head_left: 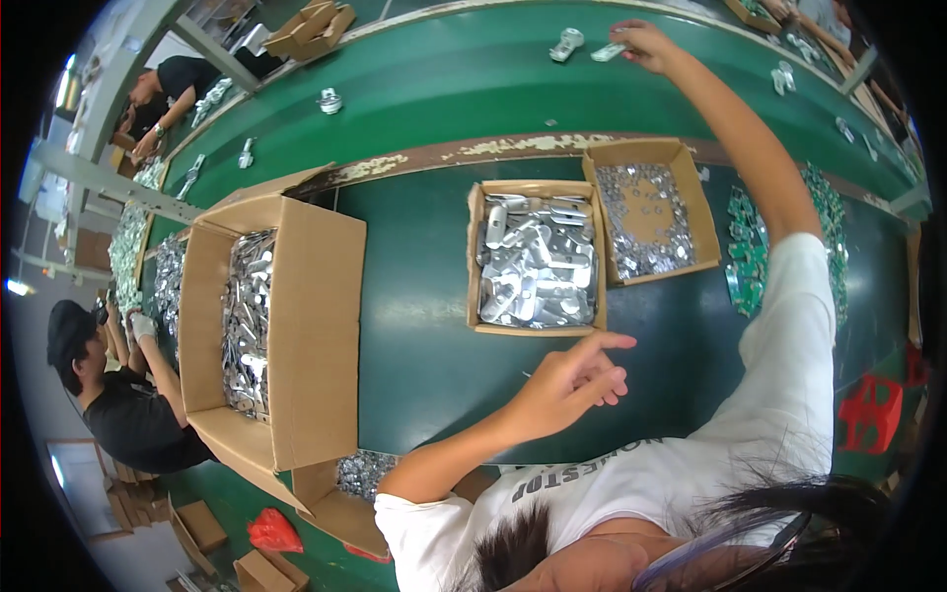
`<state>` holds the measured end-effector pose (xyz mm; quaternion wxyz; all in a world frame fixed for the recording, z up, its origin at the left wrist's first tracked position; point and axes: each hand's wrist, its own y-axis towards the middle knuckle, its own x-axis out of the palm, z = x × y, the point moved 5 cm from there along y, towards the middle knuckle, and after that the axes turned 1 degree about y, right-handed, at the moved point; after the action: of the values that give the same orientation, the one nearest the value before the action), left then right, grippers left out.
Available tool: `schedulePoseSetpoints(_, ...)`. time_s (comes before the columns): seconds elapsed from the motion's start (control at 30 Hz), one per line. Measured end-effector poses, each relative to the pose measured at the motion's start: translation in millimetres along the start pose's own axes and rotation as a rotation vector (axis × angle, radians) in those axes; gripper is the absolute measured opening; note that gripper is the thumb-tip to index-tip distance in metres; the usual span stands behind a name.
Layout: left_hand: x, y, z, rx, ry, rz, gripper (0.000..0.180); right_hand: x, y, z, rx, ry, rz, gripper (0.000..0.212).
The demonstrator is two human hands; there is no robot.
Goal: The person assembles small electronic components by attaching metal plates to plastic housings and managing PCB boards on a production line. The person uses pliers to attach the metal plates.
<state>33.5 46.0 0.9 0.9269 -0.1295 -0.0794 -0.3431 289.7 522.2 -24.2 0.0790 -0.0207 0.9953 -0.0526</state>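
We note bright lighting, glare on the metal parts (538, 261), soft sheen on the bench (666, 321), edges bowed, corners black.

2 own hands: 1 L hand (572, 385), 1 R hand (641, 45), w/ 1 metal pc. (608, 52) in R fingers. Min. 6 loose metal parts (567, 44) on 1 green belt (444, 84). 4 cardboard boxes at bench: 1 tall box (316, 326), 1 plate box (538, 330), 1 small-bits box (699, 209), 1 lower box (335, 515). Metal plates (538, 271) & small bits (623, 222): many, exact no. unclear. 2 piles of green circuit boards (747, 252), qty. unclear. 2 co-workers (138, 409) on L side, min. 1 more top R. Min. 2 red plastic things (274, 531).
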Motion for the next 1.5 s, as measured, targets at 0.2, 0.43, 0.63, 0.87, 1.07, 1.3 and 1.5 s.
schedulePoseSetpoints(0.2,-16,-2,3,0.159,0.326,0.203,0.029,15,19,-10,-0.129,-0.923,0.488,0.046)
schedulePoseSetpoints(0.43,-47,-29,32,0.578,1.312,0.809,0.025,119,-311,-76,-1.269,-1.095,-0.069,0.017)
schedulePoseSetpoints(0.63,-77,-15,43,0.276,1.416,0.884,0.025,90,-333,-22,-0.613,-1.072,-0.193,0.013)
schedulePoseSetpoints(0.87,-77,-9,44,0.178,1.425,0.816,0.035,94,-326,-17,-0.564,-0.982,-0.305,0.008)
schedulePoseSetpoints(1.07,-77,-8,41,0.135,1.385,0.783,0.033,132,-339,-50,-0.891,-0.734,-0.293,0.014)
schedulePoseSetpoints(1.3,-74,-12,40,0.180,1.415,0.821,0.036,171,-344,-68,-0.933,-1.301,-0.305,0.007)
schedulePoseSetpoints(1.5,-77,-14,38,0.194,1.419,0.829,0.035,175,-333,-50,-0.906,-1.293,-0.312,0.009)
